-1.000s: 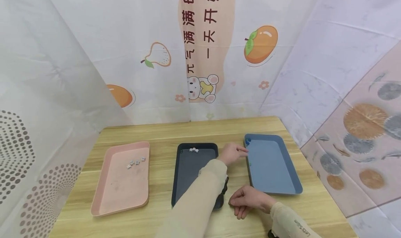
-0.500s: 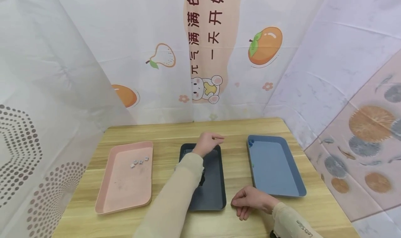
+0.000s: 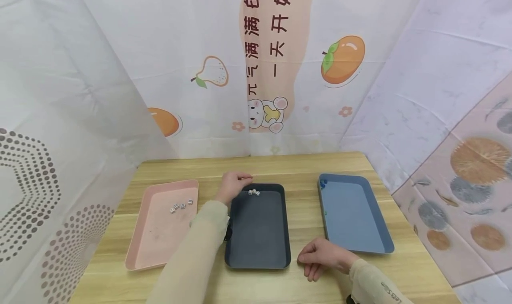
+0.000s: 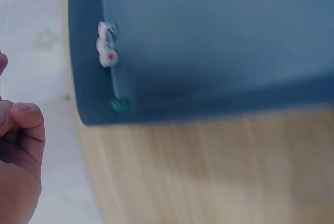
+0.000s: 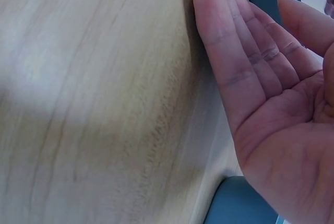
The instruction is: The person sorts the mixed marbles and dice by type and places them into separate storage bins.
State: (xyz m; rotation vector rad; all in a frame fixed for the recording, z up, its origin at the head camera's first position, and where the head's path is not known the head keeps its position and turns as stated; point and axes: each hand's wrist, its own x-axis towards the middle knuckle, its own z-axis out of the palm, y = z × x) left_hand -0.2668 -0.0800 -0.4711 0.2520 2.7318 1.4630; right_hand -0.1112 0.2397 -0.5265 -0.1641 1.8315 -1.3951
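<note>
My left hand (image 3: 232, 186) hovers over the far left corner of the dark tray (image 3: 258, 233), fingers loosely bent, nothing visible between them. Three white dice (image 3: 254, 192) lie against that tray's far wall. In the left wrist view a small green translucent piece (image 4: 120, 105) sits in the tray's corner, beside the dice. Several white dice (image 3: 182, 206) are in the pink tray (image 3: 136, 246) to the left. Small blue pieces (image 3: 323, 184) gather in the blue tray's far left corner. My right hand (image 3: 326, 257) rests on the table, palm empty and fingers extended in the right wrist view.
The blue tray (image 3: 356, 224) stands on the right of the wooden table (image 3: 304, 197). A tiny green piece (image 3: 325, 213) shows along its left wall. A printed curtain (image 3: 192, 130) hangs behind the table's far edge.
My left hand has moved leftward from beside the blue tray, across the dark tray to its far left corner. The right hand stays in place. The head view shifts slightly.
</note>
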